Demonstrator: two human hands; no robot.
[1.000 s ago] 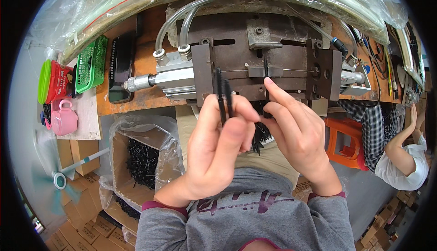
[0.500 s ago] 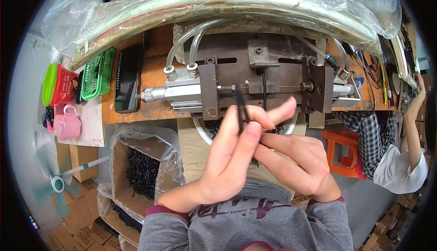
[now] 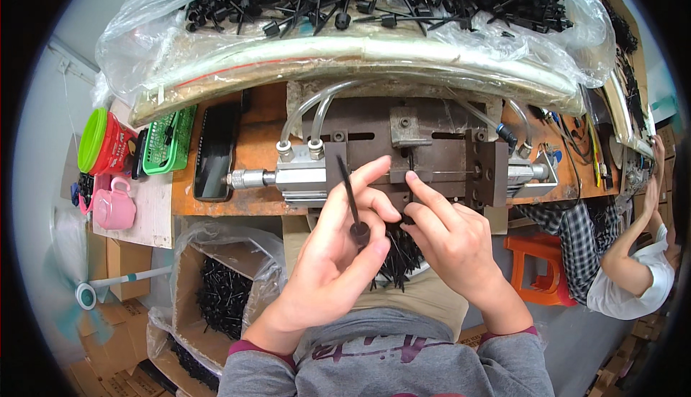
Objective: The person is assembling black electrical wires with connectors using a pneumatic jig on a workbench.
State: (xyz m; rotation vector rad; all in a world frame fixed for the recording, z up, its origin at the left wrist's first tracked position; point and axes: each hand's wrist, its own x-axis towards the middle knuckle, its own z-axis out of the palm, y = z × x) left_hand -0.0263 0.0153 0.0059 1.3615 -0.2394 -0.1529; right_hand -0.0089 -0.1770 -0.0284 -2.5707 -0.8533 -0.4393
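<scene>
My left hand (image 3: 335, 249) is curled round a thin black plastic stem part (image 3: 349, 199) with a round knob at its lower end. The stem points up past my fingers. My right hand (image 3: 457, 242) is at the front of the metal clamping fixture (image 3: 440, 159), its index fingertip touching the middle block. Its thumb and other fingers close on the knob of a second black stem part (image 3: 406, 218), whose stem runs up into the block. Below my hands, a bundle of black stem parts (image 3: 398, 256) lies in my lap, partly hidden.
Pneumatic cylinders (image 3: 301, 179) with clear hoses flank the fixture. Behind it, a plastic-lined tray rim (image 3: 360, 50) fronts a heap of black parts (image 3: 374, 1). At left are a phone (image 3: 216, 152), a green basket (image 3: 173, 145) and a pink cup (image 3: 115, 206). A co-worker (image 3: 626, 274) sits at right.
My hands have separated. The right has gone up to the fixture block, while the left has shifted left with its stem part. The view has tilted, showing more of the far heap.
</scene>
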